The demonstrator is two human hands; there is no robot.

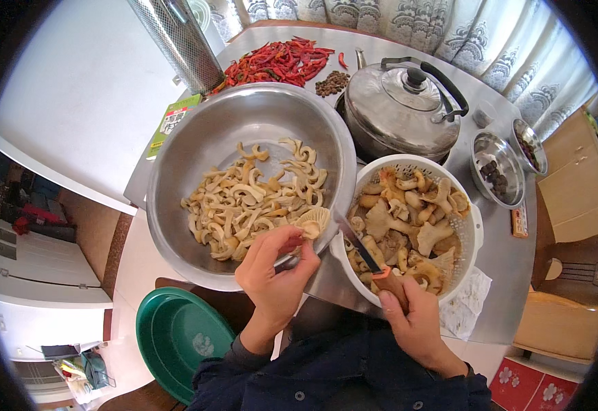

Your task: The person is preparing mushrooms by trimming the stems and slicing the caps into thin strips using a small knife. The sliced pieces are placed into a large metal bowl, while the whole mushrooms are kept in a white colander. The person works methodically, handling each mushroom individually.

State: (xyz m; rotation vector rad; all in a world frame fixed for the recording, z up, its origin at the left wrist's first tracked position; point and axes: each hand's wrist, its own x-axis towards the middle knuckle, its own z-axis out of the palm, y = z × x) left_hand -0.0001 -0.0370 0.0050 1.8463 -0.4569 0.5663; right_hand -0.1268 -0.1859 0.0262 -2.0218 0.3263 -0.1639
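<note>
Between the thumb and fingers of my left hand (281,269) is a pale mushroom piece (314,222), its gills showing. It is held over the near right rim of a wide steel basin (175,154). Cut mushroom strips (247,198) lie heaped in that basin. My right hand (414,321) grips a knife (361,246) by its wooden handle; the blade points up and left, its tip close to the mushroom piece. Under the knife stands a white plastic colander (476,226) holding whole and torn mushrooms (407,221).
Behind the basin lie red chillies (283,61) and a small brown heap (333,83). A steel kettle (404,108) stands behind the colander. Small steel bowls (498,169) are at right, near a crumpled tissue (466,303). A green plastic tub (168,329) sits below the table's edge.
</note>
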